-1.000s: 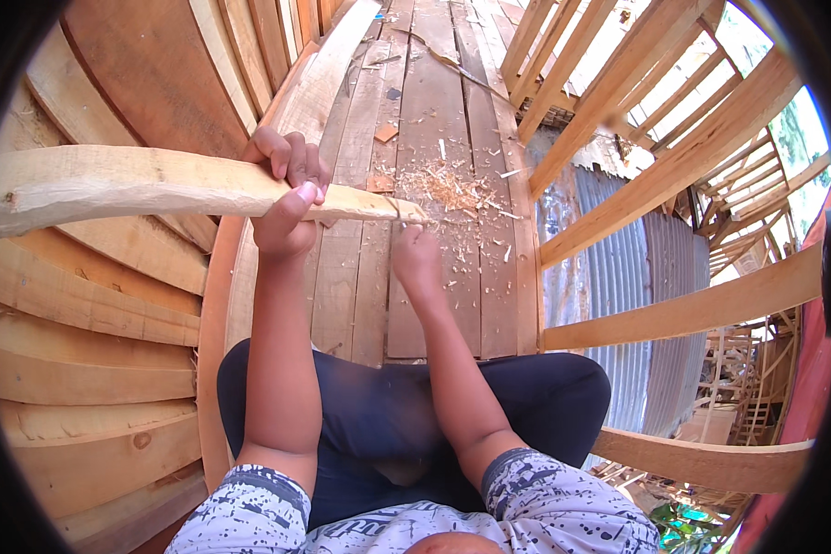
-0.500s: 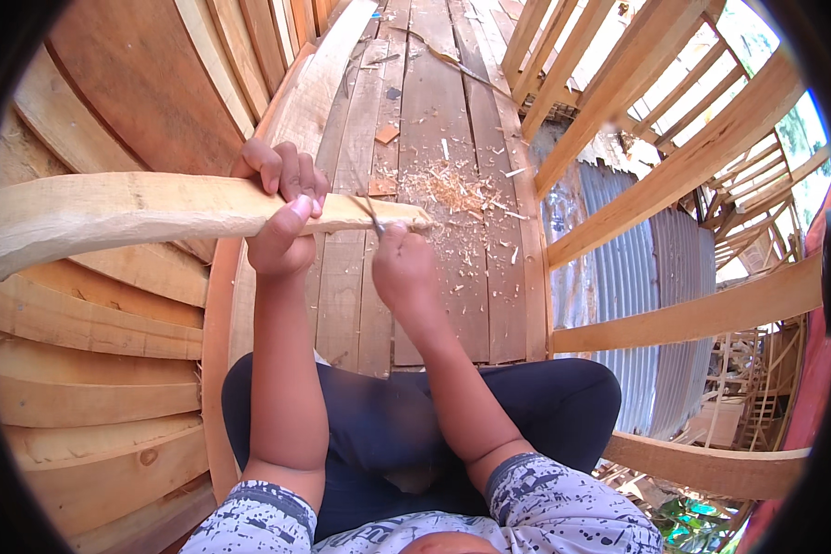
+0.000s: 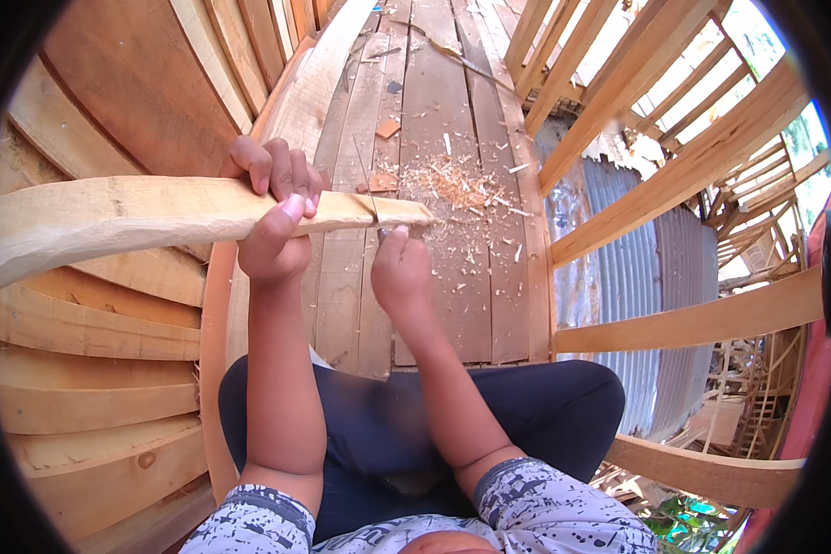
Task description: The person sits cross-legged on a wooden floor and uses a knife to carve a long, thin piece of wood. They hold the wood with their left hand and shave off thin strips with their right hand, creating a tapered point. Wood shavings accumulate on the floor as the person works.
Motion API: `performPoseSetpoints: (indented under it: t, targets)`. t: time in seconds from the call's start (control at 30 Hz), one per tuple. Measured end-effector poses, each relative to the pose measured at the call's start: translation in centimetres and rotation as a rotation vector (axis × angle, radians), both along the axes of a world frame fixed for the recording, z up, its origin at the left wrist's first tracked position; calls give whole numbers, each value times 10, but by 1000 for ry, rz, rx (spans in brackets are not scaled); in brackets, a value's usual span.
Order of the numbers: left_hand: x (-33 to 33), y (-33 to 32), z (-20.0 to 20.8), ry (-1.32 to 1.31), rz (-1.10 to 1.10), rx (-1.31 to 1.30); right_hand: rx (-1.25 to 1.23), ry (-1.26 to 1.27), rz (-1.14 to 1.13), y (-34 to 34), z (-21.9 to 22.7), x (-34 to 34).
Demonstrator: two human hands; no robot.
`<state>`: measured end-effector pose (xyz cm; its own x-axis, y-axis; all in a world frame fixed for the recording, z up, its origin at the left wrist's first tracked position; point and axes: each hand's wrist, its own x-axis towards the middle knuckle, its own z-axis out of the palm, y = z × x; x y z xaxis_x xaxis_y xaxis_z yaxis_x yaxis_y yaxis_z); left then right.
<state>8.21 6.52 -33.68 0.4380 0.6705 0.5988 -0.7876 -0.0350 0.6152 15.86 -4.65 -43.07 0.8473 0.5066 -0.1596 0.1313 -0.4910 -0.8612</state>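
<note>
A long, slightly curved piece of pale wood (image 3: 129, 217) lies crosswise before me, its narrow end pointing right and its thick end running off at the left. My left hand (image 3: 277, 208) is closed around it near the narrow end, thumb on the near side and fingers over the far side. My right hand (image 3: 402, 270) is closed on a knife, its handle mostly hidden in the fist. The thin knife blade (image 3: 373, 197) crosses the wood between my left hand and the tip, pointing away from me.
Wood shavings (image 3: 457, 183) and small wood scraps (image 3: 388, 127) litter the plank floor (image 3: 434, 92). A board wall (image 3: 92, 360) rises at the left. Wooden railing slats (image 3: 674, 323) stand at the right, with corrugated metal sheets (image 3: 628, 268) beyond. A long thin strip (image 3: 462, 60) lies farther ahead.
The knife blade has shifted slightly across the wood and stands more upright. My left hand and the wood have moved a little to the left.
</note>
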Motion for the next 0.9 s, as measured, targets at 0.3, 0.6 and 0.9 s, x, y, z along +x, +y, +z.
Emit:
performPoseSetpoints:
  t: [0.3, 0.6, 0.9]
  targets:
    - [-3, 5, -1, -14, 11, 19, -19, 178, 53, 3, -29, 33]
    - [8, 4, 4, 24, -146, 127, -73, 0, -221, -2, -75, 60]
    - [1, 8, 5, 34, -182, 143, -4, -19, 59, -5, 10, 13]
